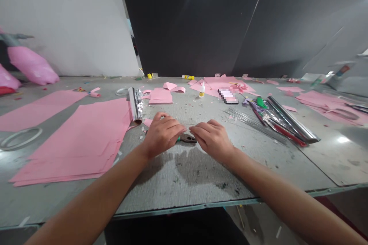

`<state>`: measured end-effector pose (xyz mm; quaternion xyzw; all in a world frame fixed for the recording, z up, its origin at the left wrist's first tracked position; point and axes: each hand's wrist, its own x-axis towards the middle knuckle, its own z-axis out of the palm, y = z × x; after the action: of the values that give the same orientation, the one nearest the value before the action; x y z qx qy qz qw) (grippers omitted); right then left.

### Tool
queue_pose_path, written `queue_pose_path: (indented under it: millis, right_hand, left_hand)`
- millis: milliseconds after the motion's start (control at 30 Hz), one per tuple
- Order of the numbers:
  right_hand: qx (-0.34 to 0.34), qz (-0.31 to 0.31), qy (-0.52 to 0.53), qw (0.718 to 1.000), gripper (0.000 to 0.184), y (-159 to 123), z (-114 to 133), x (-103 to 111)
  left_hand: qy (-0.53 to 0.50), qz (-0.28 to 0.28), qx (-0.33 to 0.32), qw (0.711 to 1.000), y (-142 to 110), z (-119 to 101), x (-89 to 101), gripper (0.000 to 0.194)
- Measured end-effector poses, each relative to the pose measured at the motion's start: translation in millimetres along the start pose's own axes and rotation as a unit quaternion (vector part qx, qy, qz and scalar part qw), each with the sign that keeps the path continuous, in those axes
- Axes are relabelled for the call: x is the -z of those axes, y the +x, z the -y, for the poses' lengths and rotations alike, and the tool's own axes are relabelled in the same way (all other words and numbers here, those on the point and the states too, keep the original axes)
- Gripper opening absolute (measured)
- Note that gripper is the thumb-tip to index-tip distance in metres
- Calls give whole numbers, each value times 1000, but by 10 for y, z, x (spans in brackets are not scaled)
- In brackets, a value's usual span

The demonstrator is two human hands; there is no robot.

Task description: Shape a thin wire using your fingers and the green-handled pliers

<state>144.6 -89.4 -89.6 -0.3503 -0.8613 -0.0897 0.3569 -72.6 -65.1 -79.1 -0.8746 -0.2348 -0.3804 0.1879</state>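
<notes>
My left hand (163, 132) and my right hand (213, 139) are close together over the grey table, a small gap between their fingertips. Both are closed in a pinch, and whatever sits between the fingers is too small to make out. A pair of pliers (188, 139) with a green grip shows between and just below the hands, its jaws towards my right fingers; my left hand covers its handles. I cannot tell whether a hand touches it. Left of my left hand stands a foil roll (136, 105) beside a stack of pink paper sheets (83, 134).
Thin wires (255, 124) lie right of my right hand, near a silver roll (293, 118). Further back are a glue bottle (202, 91), a phone (228, 96) and pink scraps (161, 95). A white tape ring (21, 139) lies far left. Dark panels (195, 23) rise behind.
</notes>
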Motion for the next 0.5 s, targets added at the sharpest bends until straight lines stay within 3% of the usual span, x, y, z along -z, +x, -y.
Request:
queue_pose_path:
  millis: [233, 500]
  right_hand:
    - [-94, -60, 75, 991, 20, 21, -256, 72]
    - [-151, -20, 231, 961, 23, 4, -294, 18]
  left_hand:
    - [-27, -28, 51, 998, -56, 173, -25, 6]
    - [36, -31, 9, 999, -59, 158, 13, 10]
